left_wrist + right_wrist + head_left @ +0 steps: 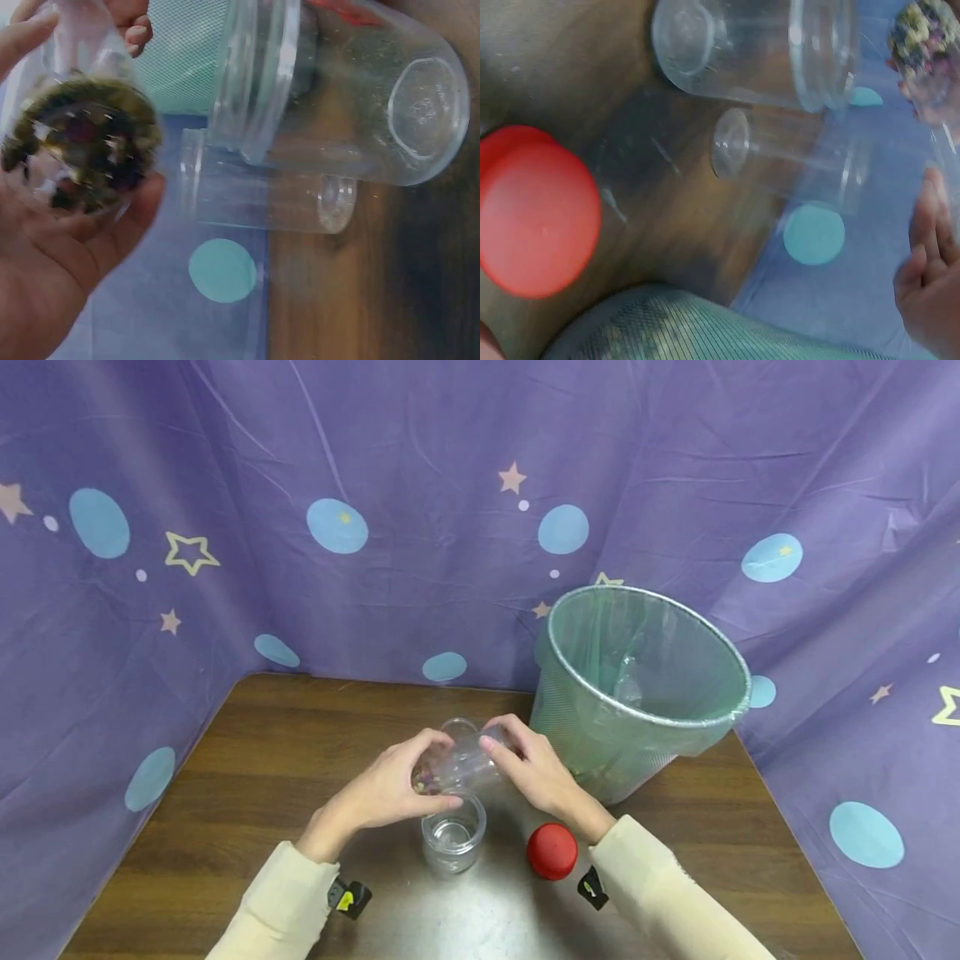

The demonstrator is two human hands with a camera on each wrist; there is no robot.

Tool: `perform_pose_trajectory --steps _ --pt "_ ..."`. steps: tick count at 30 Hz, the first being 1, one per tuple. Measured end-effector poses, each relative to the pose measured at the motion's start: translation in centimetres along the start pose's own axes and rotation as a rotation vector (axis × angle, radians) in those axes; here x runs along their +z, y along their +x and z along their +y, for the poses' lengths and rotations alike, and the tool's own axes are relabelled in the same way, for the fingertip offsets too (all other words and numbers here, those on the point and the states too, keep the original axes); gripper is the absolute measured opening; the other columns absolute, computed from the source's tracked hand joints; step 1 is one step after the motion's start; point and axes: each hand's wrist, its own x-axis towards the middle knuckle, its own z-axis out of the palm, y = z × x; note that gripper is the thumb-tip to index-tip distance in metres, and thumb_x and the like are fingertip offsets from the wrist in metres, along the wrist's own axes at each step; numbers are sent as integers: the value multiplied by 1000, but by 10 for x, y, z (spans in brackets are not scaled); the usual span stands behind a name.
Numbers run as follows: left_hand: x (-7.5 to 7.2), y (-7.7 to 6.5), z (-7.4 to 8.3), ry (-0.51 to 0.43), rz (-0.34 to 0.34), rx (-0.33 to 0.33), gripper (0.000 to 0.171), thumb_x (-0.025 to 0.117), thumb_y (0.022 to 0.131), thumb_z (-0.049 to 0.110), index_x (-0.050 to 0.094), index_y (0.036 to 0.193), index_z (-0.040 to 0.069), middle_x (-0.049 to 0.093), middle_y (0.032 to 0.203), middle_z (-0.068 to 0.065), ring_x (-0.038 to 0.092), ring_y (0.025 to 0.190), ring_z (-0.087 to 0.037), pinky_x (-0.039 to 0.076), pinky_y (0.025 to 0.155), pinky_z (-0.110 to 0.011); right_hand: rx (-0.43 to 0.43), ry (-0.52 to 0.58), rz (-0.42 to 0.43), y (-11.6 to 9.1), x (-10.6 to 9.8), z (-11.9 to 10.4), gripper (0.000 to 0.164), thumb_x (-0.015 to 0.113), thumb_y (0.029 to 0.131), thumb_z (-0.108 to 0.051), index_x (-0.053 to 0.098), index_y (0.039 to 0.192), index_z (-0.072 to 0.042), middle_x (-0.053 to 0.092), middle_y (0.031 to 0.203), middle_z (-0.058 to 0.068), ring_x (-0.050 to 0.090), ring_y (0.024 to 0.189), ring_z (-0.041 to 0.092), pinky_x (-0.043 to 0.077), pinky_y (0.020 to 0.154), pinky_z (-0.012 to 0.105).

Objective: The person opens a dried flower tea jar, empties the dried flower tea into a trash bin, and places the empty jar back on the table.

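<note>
Between my two hands a clear plastic container (468, 766), lying tilted, holds dried flower bits (82, 142) gathered at its left end. My left hand (390, 781) grips that filled end, thumb and fingers around it. The opposite end is held by my right hand (528, 764), thumb on the near side. Just below the hands a clear jar (453, 835) stands lidless on the table. Another, narrower clear jar (791, 157) stands behind it, partly hidden by the hands in the head view. Whether the held container is rigid is hard to tell.
A red lid (552, 852) lies on the table right of the near jar, below my right wrist. At the back right stands a green mesh bin (600, 752) with a clear liner over its rim. A purple curtain (435, 527) surrounds the wooden table (300, 718).
</note>
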Motion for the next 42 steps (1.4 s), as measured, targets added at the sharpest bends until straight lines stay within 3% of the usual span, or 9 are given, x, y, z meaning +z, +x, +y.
perform_pose_trajectory --steps 4,9,13,17,23,29,35,42 --pt "3 1 7 112 3 0 64 80 77 40 53 129 15 65 107 2 62 92 -10 53 79 -29 26 -33 72 -2 6 0 26 50 99 -35 61 111 -14 70 83 2 61 75 10 46 67 25" --pt "8 1 22 326 74 -1 76 80 72 51 54 132 14 64 111 2 61 95 -14 53 80 -36 72 -47 99 -2 7 -5 27 47 99 -37 61 107 -14 73 85 7 66 76 12 48 68 28" --pt "18 4 25 464 179 73 90 81 68 60 50 138 13 65 117 -3 64 97 -22 56 79 -43 132 -44 83 -1 6 -10 31 46 101 -41 60 109 -15 72 82 5 66 73 10 49 68 29" --pt "26 7 20 542 309 182 87 85 66 55 53 135 13 68 111 -5 67 88 -24 57 69 -41 181 -63 58 0 3 -14 36 45 101 -46 60 110 -15 70 79 0 64 73 8 49 69 29" --pt "28 10 15 583 428 287 80 87 63 46 58 129 13 70 106 -6 68 83 -24 57 64 -39 274 -129 42 3 -1 -20 51 41 98 -60 63 107 -15 69 83 2 62 72 12 47 68 29" --pt "32 10 13 612 449 340 78 86 61 44 60 127 12 71 104 -6 68 81 -25 57 65 -38 367 -161 27 0 -1 -20 58 35 97 -66 61 95 -14 62 76 3 58 67 15 43 63 30" --pt "33 13 15 575 452 376 75 85 61 47 62 123 12 72 104 -3 66 77 -23 56 64 -35 307 -234 119 -1 3 -17 46 37 100 -52 60 82 -16 57 71 2 54 69 19 41 59 31" --pt "28 14 18 545 435 391 72 85 61 48 64 120 12 73 101 -2 65 74 -20 56 58 -34 215 -248 191 -4 5 -15 41 39 101 -46 57 77 -17 53 66 1 54 65 18 41 57 32"
